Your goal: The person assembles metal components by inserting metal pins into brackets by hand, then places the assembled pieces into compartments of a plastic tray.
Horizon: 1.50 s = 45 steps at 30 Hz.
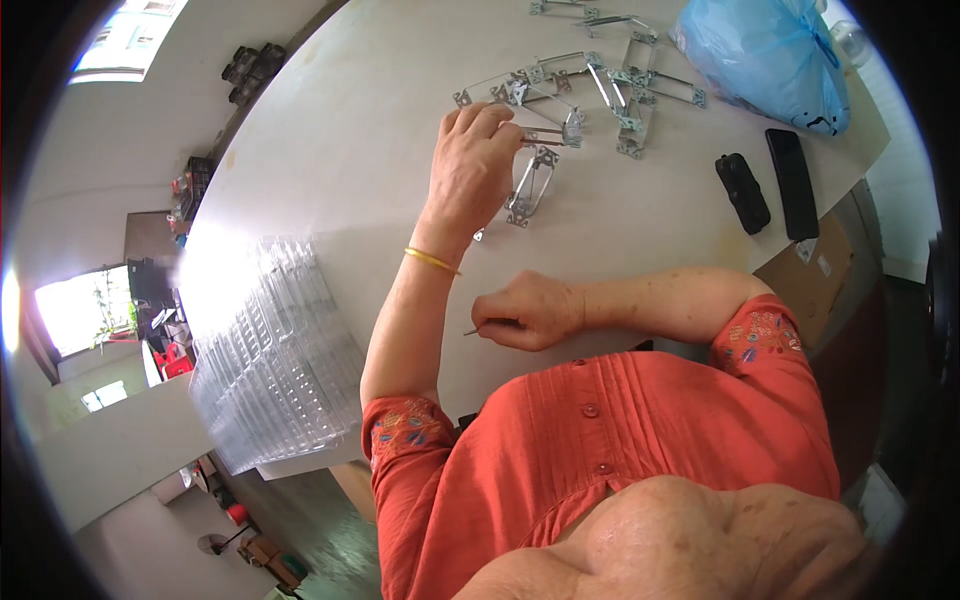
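My left hand [470,160], with a yellow bangle [432,262] at the wrist, reaches over the table with curled fingers. It closes on a metal bracket frame [550,137], whose rods and end plate stick out to the right; the gripped part is hidden. Just below lies another metal bracket frame [532,187], tilted. Several more bracket frames [630,85] lie loosely heaped beyond, touching or overlapping. Close to my chest, my right hand [530,310] is closed, and the tip of a thin metal piece [471,332] pokes out on its left side.
Stacked clear plastic trays [270,350] cover the table's left edge. A blue plastic bag [760,60] sits at the far right, with a black case [742,193] and a black phone [792,185] before it. A cardboard box [815,270] stands below the right edge.
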Available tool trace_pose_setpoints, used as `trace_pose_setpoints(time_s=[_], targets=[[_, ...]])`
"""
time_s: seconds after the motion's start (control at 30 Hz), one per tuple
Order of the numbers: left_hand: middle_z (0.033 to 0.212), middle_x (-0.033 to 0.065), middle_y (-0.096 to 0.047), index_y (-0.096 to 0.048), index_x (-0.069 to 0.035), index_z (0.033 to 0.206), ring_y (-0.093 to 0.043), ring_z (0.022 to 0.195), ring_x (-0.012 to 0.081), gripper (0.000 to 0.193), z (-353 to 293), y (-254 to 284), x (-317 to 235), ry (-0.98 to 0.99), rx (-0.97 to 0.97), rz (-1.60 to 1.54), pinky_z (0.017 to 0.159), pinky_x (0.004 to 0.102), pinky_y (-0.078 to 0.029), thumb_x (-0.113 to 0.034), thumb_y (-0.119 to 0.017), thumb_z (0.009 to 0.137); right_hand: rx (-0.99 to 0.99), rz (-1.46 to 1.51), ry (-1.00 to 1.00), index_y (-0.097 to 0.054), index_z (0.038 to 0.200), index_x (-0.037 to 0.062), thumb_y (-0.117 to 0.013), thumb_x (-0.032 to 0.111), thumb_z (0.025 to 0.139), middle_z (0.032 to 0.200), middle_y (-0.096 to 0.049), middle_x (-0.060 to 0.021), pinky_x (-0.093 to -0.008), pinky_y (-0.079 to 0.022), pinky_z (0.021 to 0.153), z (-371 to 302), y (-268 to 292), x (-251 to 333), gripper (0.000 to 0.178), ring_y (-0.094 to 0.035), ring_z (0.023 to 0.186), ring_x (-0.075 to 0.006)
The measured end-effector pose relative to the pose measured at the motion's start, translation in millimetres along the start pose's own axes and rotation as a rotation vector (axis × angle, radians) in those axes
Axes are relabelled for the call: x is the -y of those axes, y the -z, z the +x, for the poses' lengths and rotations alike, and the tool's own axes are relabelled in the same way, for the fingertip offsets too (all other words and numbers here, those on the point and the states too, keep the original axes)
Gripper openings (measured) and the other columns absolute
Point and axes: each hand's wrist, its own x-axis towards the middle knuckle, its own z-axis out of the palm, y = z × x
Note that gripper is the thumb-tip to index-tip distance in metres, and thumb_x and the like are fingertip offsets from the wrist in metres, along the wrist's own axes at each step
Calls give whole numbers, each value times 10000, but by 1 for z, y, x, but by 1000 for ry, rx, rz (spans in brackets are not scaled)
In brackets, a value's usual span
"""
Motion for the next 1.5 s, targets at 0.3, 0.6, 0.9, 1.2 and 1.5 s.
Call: trace_pose_setpoints(time_s=[0.3, 0.6, 0.9, 1.2, 1.5], targets=[[1244, 158, -665, -638, -21, 948, -663, 1081, 240, 83, -61, 43, -18, 752, -119, -1328, 943, 392, -523, -81, -602, 992, 37, -42, -80, -595, 970, 109, -635, 169, 923, 683, -627, -97, -428, -491, 570, 2, 1, 8, 86, -627, 604, -329], [1197, 242, -640, -614, -24, 979, -664, 990, 294, 193, -140, 65, -5, 837, -441, -1798, 912, 427, -518, -188, -532, 1037, -57, -422, 163, -622, 974, 63, -663, 84, 878, 1020, -674, -98, -394, -506, 797, 17, 3, 5, 106, -662, 926, -264], [1078, 178, -614, -545, 24, 1242, -631, 860, 256, 349, -185, 64, -13, 778, -512, -2135, 807, 394, -512, -227, -483, 1006, -79, -822, 148, -624, 973, 58, -624, 95, 897, 1060, -691, -87, -440, -455, 982, 42, 34, -26, 84, -644, 1031, -295], [929, 105, -573, -492, 73, 1349, -419, 583, 157, 546, -198, 60, -14, 797, -412, -2350, 486, 269, -366, -355, -315, 1059, -400, -633, -166, -634, 973, 53, -674, 85, 926, 906, -680, -58, -343, -522, 752, 69, 36, 26, 70, -661, 852, -212], [889, 70, -564, -580, -16, 1279, -391, 542, 120, 488, -204, 61, -10, 926, -382, -2173, 465, 235, -320, -350, -276, 1092, -455, -488, -27, -665, 954, 56, -739, -7, 855, 867, -648, -46, -291, -533, 693, 106, -13, 37, 139, -628, 780, -169]])
